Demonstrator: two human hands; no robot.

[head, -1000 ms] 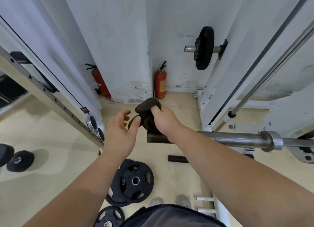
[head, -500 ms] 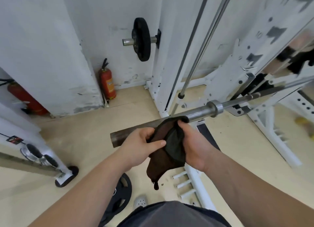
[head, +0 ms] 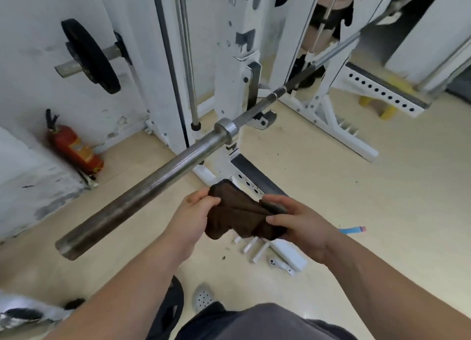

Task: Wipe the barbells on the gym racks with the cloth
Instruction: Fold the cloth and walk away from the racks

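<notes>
A steel barbell (head: 163,172) lies across the white rack (head: 229,67), its thick sleeve end pointing toward me at the lower left. The brown cloth (head: 242,216) is bunched between both hands, held below and to the right of the sleeve, not touching the bar. My left hand (head: 190,220) pinches the cloth's left upper edge. The cloth's right side is gripped by my right hand (head: 300,227), thumb on top.
A black weight plate (head: 90,56) hangs on a peg on the rack's left side. A red fire extinguisher (head: 74,148) stands by the wall. The rack's white base with short pegs (head: 257,248) lies on the floor beneath my hands. Another plate (head: 170,311) lies near my feet.
The cloth came off the barbell sleeve and dropped lower; both hands now hold it away from the bar. My view swung right, showing more of the rack.
</notes>
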